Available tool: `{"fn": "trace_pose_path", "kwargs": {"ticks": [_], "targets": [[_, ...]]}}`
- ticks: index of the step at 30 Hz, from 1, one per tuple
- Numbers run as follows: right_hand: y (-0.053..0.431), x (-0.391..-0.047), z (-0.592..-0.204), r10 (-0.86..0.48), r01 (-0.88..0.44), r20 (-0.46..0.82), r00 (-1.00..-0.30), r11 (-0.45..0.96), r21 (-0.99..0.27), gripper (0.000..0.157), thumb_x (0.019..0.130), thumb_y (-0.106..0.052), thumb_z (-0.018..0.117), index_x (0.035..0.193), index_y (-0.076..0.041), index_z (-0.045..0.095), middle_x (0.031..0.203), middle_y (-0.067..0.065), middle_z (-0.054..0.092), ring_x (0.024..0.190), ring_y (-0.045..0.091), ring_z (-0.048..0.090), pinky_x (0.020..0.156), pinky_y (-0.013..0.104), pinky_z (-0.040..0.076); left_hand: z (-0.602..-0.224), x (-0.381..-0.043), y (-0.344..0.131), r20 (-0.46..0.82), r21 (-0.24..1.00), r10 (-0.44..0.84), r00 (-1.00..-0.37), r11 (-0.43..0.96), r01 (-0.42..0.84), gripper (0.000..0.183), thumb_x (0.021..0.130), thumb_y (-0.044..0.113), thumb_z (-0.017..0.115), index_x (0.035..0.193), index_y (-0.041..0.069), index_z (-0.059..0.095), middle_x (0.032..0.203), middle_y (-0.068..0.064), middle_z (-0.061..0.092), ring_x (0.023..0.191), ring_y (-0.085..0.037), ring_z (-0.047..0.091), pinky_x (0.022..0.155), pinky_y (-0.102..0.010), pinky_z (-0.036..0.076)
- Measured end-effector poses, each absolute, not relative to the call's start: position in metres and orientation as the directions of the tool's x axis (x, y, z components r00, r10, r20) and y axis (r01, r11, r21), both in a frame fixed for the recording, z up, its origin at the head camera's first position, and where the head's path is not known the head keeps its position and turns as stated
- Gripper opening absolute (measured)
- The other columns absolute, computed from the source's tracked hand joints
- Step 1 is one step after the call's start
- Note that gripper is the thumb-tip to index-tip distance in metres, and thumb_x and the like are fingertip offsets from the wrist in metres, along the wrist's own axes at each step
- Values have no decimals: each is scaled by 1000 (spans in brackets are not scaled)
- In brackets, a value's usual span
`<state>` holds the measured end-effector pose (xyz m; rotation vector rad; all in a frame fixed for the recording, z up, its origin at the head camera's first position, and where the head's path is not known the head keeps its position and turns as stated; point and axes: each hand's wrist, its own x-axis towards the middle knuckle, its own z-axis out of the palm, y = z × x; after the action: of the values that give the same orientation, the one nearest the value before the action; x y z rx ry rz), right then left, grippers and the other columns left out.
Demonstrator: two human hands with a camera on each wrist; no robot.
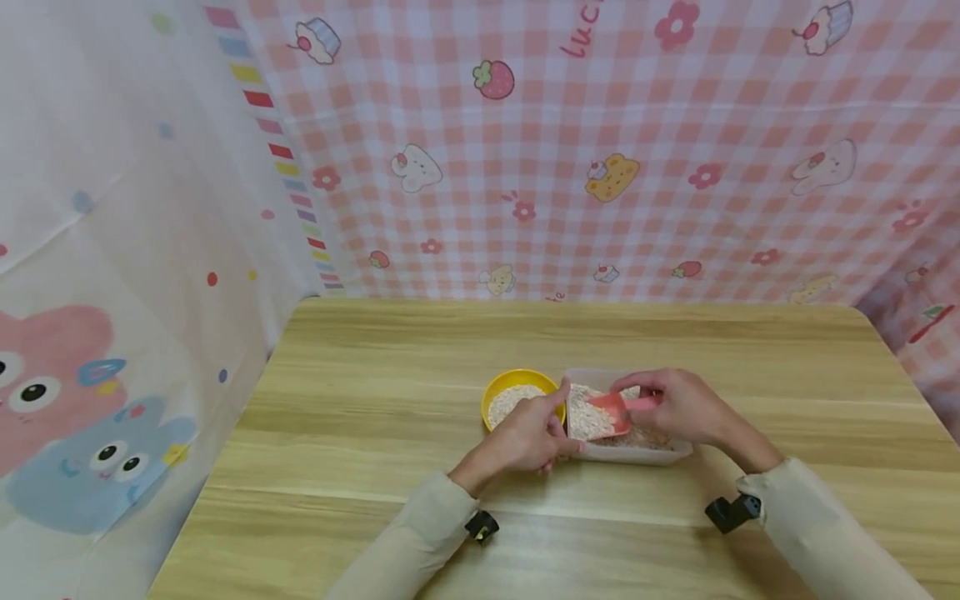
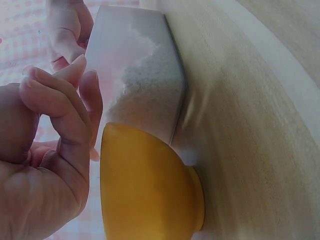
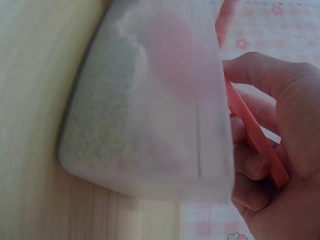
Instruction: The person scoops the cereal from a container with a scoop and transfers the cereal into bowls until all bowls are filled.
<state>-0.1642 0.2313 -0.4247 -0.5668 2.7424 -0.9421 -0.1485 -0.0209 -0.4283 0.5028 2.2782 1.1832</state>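
Observation:
My right hand [image 1: 678,406] grips the handle of a coral plastic scoop [image 1: 615,412], its fingers curled round it in the right wrist view. The scoop's head is down among pale oat flakes [image 1: 587,417] in a translucent rectangular plastic box [image 1: 645,456]. My left hand [image 1: 528,435] holds the box's left end, thumb and forefinger spread along the rim; its other fingers are bent. Just left of the box stands a yellow bowl [image 1: 487,400] with oat flakes in it, partly hidden by the left hand. The left wrist view shows the bowl [image 2: 145,185] upright beside the box.
Everything stands on a wood-grain table [image 1: 360,392]. A pink checked cloth [image 1: 555,242] hangs behind its far edge, and a white printed cloth [image 1: 150,250] hangs at the left. Each sleeve has a black device [image 1: 733,512] at the wrist.

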Motion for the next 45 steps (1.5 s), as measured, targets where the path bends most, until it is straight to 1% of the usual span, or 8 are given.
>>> {"fn": "trace_pose_path", "kwargs": {"ticks": [5,12,20,25,32,42,45], "targets": [[235,-165,-424,-414,-267,-79,-907,709,-652,32,86,-17,76,118,-13,72,68,-4,53,58,9,43,52,23,37,-428,-148,-20,-276,824,541,-795,558,94,95,88,24,76,159,14,13,71,-9,70,41,-14,52,41,-24,43],[237,-165,-423,-432,-281,-62,-900,681,-676,30,87,-13,75,117,-12,73,65,-5,50,55,7,40,51,22,36,-428,-148,-20,-282,821,536,-795,564,89,94,88,24,76,159,14,14,72,-8,69,42,-14,52,41,-25,44],[243,-168,-423,-440,-261,-78,-894,655,-709,34,86,-21,77,118,-11,71,68,-3,53,56,7,41,52,23,38,-429,-148,-19,-279,817,535,-798,569,96,94,89,24,75,159,14,14,72,-8,69,42,-14,53,42,-25,44],[245,-169,-423,-438,-251,-75,-896,637,-729,34,87,-19,77,118,-10,71,70,-2,55,57,8,42,53,23,39,-430,-148,-20,-257,829,544,-799,549,107,95,88,23,76,159,11,14,71,-8,70,41,-13,53,41,-24,43],[248,-169,-423,-458,-257,-68,-886,609,-751,34,88,-19,76,120,-8,70,71,-2,56,57,7,42,52,23,39,-428,-147,-20,-267,821,536,-801,562,102,94,89,23,76,159,12,14,71,-7,70,42,-13,53,41,-25,43],[251,-171,-427,-461,-251,-56,-886,576,-778,34,89,-18,75,120,-8,69,72,-1,56,57,6,42,51,23,39,-429,-147,-20,-248,838,532,-809,537,97,95,87,22,77,159,10,15,73,-7,71,41,-13,53,41,-24,43],[251,-172,-427,-462,-254,-46,-886,566,-785,34,88,-17,75,121,-8,69,72,-1,57,56,6,43,51,23,40,-429,-147,-20,-239,838,528,-815,536,102,95,87,21,78,159,9,17,75,-6,71,42,-15,55,41,-24,44]]}}
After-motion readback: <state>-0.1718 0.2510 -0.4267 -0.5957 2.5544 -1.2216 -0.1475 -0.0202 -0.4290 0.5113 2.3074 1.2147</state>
